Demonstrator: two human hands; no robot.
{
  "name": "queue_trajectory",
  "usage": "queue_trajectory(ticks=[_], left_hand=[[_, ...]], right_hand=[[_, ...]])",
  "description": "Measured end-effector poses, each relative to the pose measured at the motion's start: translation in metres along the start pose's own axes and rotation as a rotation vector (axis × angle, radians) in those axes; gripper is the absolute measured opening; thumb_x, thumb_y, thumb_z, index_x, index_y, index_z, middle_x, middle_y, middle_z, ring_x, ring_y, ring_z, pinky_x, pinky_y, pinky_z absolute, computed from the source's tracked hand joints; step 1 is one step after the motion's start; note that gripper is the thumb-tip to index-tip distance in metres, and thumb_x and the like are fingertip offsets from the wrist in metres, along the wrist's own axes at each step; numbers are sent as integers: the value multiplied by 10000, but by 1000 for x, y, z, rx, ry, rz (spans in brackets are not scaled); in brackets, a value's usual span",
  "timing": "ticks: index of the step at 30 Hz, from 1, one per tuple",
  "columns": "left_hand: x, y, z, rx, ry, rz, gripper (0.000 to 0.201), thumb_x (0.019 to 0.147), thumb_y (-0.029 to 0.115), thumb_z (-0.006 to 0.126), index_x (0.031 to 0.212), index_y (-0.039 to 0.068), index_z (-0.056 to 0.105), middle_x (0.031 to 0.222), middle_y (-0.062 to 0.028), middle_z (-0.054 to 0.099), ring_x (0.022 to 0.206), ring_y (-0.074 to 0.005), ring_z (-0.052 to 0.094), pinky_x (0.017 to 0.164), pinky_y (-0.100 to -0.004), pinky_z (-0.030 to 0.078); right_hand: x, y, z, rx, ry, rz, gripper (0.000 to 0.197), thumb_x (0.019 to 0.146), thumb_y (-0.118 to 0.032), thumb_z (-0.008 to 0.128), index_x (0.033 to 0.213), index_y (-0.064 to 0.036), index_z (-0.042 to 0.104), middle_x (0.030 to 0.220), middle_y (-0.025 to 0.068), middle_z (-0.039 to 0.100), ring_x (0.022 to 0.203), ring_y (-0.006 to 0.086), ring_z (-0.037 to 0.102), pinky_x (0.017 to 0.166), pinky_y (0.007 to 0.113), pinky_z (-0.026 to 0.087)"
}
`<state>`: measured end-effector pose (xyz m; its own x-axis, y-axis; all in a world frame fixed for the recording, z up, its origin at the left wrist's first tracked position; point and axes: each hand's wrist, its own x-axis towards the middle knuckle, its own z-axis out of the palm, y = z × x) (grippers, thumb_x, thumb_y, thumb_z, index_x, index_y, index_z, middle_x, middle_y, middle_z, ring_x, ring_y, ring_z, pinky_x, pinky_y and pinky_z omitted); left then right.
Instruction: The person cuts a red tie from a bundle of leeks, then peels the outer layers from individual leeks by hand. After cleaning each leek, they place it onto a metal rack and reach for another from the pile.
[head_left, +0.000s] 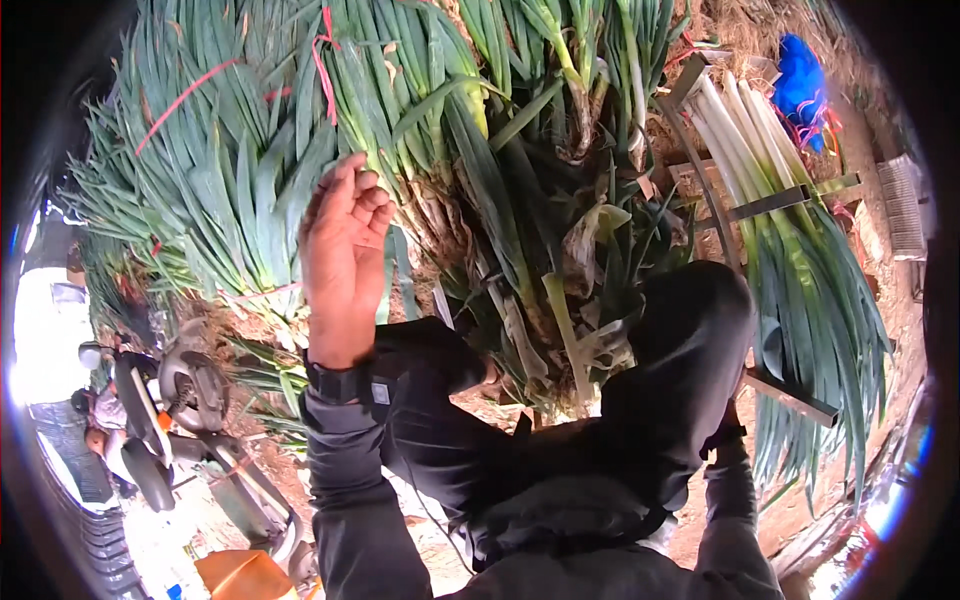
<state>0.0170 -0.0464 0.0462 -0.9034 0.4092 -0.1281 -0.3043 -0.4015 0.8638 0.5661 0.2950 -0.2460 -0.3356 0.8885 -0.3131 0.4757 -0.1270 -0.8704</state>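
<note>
My left hand is raised beside the piled green onions, palm turned up. Its fingers are loosely bent and hold nothing that I can see. Beyond my right knee, my right hand reaches down beside the metal frame. The knee and sleeve hide most of it, so its fingers do not show. Along that frame lies a bundle of green onions, white stalks at the far end and green leaves toward me. Loose green onions with dirty, wilted outer leaves lie in front of my legs.
Pink ties cross the pile at the far left. A blue bundle of ties sits at the far right. A parked motorbike stands at the left, with an orange object nearer me. Dry soil shows at the right.
</note>
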Motion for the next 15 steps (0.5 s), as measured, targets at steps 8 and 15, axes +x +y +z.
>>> queue_trajectory(ticks=[8, 15], left_hand=[[-16, 17, -4, -106, -97, -13, 254, 995, 195, 629, 1182, 28, 668, 961, -36, 697, 835, -125, 640, 785, -288, 514], [-26, 24, -19, -20, -108, 27, 216, 986, 209, 643, 1123, 47, 682, 933, -45, 722, 795, -112, 670, 797, -288, 530]], right_hand=[[-78, -376, 41, -55, 128, -616, 397, 1037, -274, 526, 1275, 33, 606, 1015, 94, 673, 827, 136, 586, 796, 299, 500], [-104, -492, 234, -39, -861, -276, 416, 1014, -320, 570, 1224, 38, 591, 902, 120, 653, 746, 163, 639, 710, 298, 560]])
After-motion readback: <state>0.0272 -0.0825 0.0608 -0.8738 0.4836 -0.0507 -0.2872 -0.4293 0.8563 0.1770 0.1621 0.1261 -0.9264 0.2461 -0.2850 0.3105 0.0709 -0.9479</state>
